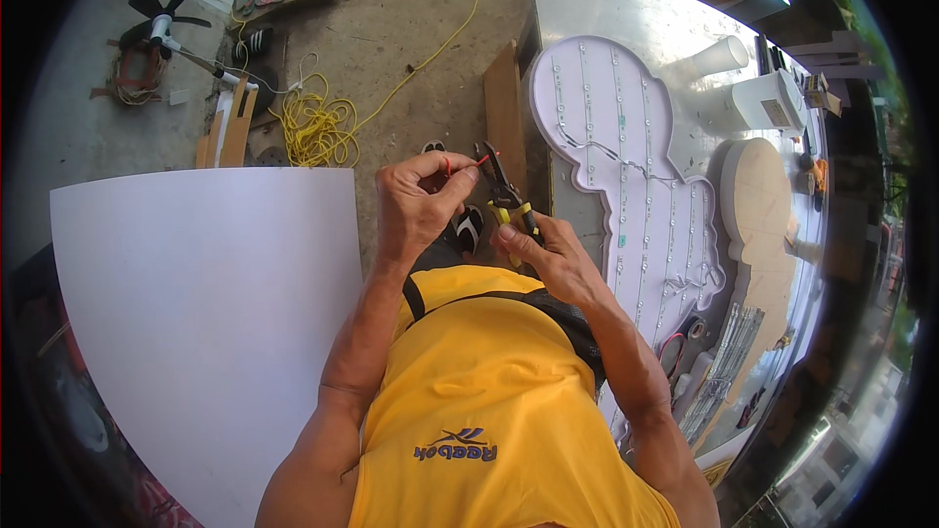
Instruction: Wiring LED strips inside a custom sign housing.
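Note:
Between the fingertips of my left hand (421,198) is a thin red wire (482,158), pinched close to its end. My right hand (550,256) grips the yellow and black handles of a pair of wire strippers (505,198). The dark jaws of the tool meet the red wire just beyond my left fingertips; whether they bite on it I cannot tell. To the right of my hands lies a white, curvy-edged sign tray (608,103), lined with rows of small LED modules and loose wires.
A large white sheet (205,332) stands at my left. Yellow cord (318,127) lies coiled on the floor beyond it, near a black-bladed fan (161,22). On the bench at right are a white bucket (768,103), a cut-out board (758,196) and a bundle of strips (722,372).

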The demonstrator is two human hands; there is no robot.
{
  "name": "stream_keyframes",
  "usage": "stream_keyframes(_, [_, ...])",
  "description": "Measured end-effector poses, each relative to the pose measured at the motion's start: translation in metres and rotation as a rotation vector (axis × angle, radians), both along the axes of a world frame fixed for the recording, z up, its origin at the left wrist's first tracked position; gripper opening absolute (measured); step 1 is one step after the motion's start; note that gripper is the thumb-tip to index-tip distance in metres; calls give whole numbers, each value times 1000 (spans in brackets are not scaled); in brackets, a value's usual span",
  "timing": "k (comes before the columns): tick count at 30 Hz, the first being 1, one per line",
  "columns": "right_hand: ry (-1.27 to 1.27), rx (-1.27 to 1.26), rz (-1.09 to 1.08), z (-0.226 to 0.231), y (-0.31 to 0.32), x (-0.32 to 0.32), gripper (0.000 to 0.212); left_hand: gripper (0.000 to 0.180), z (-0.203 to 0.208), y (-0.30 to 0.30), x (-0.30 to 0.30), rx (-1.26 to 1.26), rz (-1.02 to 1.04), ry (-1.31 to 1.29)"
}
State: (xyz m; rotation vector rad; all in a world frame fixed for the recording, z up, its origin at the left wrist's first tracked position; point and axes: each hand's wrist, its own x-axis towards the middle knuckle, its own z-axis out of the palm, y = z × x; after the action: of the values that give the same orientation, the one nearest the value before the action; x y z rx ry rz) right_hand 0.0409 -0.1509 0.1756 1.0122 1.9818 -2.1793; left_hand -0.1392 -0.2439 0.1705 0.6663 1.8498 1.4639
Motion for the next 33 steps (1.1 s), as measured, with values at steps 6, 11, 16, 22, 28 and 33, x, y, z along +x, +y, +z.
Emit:
stream_keyframes(6, [15,157,32,-3,-2,-1,44,6,-10,-1,-4,15,-7,127])
stream_keyframes(11, [24,337,79,-5,-3,-2,39,6,-11,-3,-5,6,2,95])
stream_keyframes(16, [31,352,66,-5,-5,-4,34,6,-12,-4,-5,7,9,91])
stream_keyframes(22, [60,462,65,-11,-7,-4,29,5,-14,-4,-6,11,19,86])
stream_keyframes(28, [32,667,57,-18,-15,-2,24,5,-19,-7,-9,32,-23,74])
stream_keyframes(33, [69,941,30,-19,-18,0,22,10,-16,-8,-7,198,-69,-65])
